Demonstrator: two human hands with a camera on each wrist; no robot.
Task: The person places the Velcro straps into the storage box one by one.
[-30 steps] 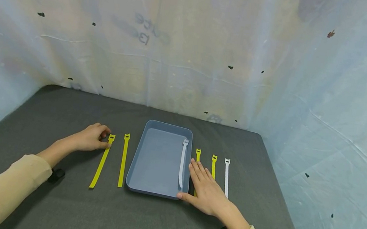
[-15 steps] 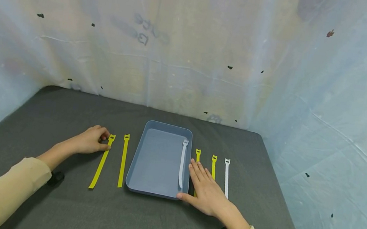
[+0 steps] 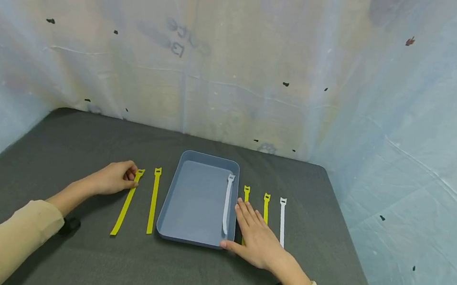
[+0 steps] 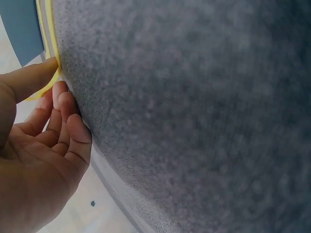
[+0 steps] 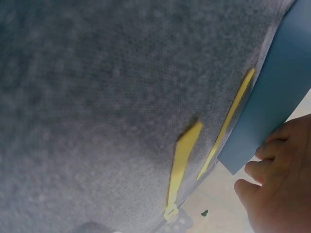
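Pinching the slotted head of the leftmost yellow strap (image 3: 126, 201) between thumb and curled fingers, the left hand (image 3: 113, 177) sits at the far end of that strap, which runs back toward the person along the dark grey tabletop (image 3: 60, 139). The left wrist view shows the thumb on top of the yellow band and the fingertips (image 4: 60, 94) tucked beneath its edge, so the end seems slightly lifted off the cloth. A second yellow strap (image 3: 153, 200) lies just beside the first, parallel to it, between it and the blue-grey tray (image 3: 204, 158). The tray stands in the middle of the tabletop, with a white strap (image 3: 227, 205) lying inside along its right wall. The right hand (image 3: 257, 235) rests flat with straight, spread fingers just beside the tray's right edge, its thumb against the tray's near right corner. It covers part of a third yellow strap (image 3: 246, 192) and touches a fourth yellow strap (image 3: 266, 205). Another white strap (image 3: 282, 219) lies just to the right of the hand, apart from it.
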